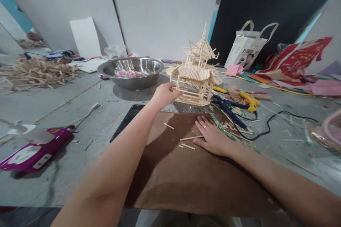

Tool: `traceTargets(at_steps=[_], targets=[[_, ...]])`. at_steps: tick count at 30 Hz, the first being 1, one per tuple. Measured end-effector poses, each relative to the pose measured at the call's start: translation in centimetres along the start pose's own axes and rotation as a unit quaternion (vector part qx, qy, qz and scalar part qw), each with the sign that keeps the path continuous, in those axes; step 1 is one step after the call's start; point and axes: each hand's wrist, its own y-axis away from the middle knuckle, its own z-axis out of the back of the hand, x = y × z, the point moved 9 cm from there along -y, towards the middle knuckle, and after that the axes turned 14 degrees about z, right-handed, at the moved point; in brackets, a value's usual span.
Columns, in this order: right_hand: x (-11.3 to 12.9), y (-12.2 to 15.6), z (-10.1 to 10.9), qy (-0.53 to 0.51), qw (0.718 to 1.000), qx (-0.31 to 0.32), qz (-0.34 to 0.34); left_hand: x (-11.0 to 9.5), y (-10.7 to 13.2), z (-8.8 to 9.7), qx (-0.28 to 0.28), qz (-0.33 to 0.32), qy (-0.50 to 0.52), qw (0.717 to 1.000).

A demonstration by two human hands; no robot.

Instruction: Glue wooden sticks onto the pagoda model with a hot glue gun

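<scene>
The left grip (167, 94) pinches the model (195, 72), likely to steady it; the right grip (213, 136), fingers loosely spread, perhaps braces on the sheet (186, 181) beneath.

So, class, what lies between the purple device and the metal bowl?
In the head view, a pale cable and a small pale scrap lie on the gray table between them.

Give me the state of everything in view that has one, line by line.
Stick model: upright
Left hand: closed on the stick model
Brown sheet: spread out
Right hand: palm down on the brown sheet
Loose sticks: lying on the brown sheet
Steel basin: holding a pink packet
White carrier bag: standing
Red bag: crumpled
</scene>
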Motion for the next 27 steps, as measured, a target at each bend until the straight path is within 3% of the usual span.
traceTargets(at_steps=[15, 27], targets=[[3.4, 3.3, 1.0, -0.021, 0.999, -0.013, 0.030, 0.6, 0.0, -0.4, -0.016, 0.016, 0.011, 1.000], [-1.5, 0.1, 0.5, -0.076, 0.996, 0.007, 0.049, 0.6, 0.3, -0.5, -0.025, 0.026, -0.011, 0.999]])
